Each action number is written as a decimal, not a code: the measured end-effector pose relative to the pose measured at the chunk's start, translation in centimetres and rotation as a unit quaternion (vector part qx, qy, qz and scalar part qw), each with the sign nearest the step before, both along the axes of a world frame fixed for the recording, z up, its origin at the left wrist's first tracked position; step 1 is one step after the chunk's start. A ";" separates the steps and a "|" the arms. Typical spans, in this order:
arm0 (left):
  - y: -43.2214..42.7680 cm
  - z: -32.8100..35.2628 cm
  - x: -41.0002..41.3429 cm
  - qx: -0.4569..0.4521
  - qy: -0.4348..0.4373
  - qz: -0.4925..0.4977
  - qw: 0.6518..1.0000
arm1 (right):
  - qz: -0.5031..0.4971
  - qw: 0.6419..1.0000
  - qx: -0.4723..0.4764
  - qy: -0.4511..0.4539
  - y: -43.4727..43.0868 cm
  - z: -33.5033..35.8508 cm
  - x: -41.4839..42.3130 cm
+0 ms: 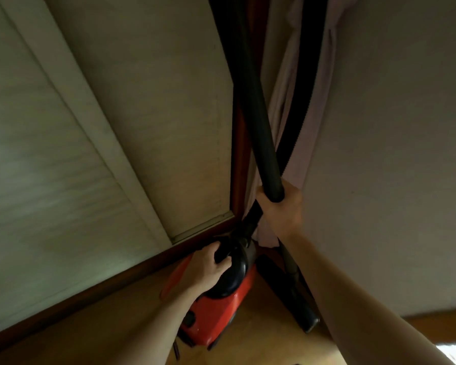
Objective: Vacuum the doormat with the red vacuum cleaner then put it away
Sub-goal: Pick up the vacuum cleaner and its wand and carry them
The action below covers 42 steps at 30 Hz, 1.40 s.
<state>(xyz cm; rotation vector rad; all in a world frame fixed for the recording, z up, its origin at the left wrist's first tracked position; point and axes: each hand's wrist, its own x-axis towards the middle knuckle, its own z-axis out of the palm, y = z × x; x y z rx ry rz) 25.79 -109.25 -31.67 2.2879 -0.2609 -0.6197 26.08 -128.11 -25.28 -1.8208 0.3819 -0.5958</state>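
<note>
– Two hands on the job in the head view. The left hand [211,262] curls round the black carry handle on top of the red vacuum cleaner [219,312], which sits on the wooden floor [261,343], tucked into the corner.
– And the right?
– The right hand [282,206] wraps round the black wand [257,122] and holds it near upright against the curtain [283,101]. I reckon it's held tall so it can't topple while the body gets settled.
– Hose?
– The ribbed hose [309,75] runs up out of shot behind the wand. The floor head [298,304] lies on the boards just beside the body, close to the right-hand wall [392,127].
– Any doormat?
– Not in shot. My read is that this is the put-away end, parking the machine in the corner by the skirting board [90,296].
– Risk?
– If the right hand lets go of the wand too early, it could slide down the curtain.
</note>
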 end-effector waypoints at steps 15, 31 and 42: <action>10.2 34.6 -4.9 -0.042 -0.052 0.067 0.995 | 0.036 0.999 -0.002 -0.020 10.9 33.6 -5.1; 14.5 36.5 -8.9 0.005 -0.106 0.253 0.962 | 0.225 0.972 0.012 -0.072 15.8 36.6 -3.6; 17.4 36.0 -21.6 0.031 -0.094 0.495 0.864 | 0.462 0.885 0.026 -0.047 24.1 34.1 -8.7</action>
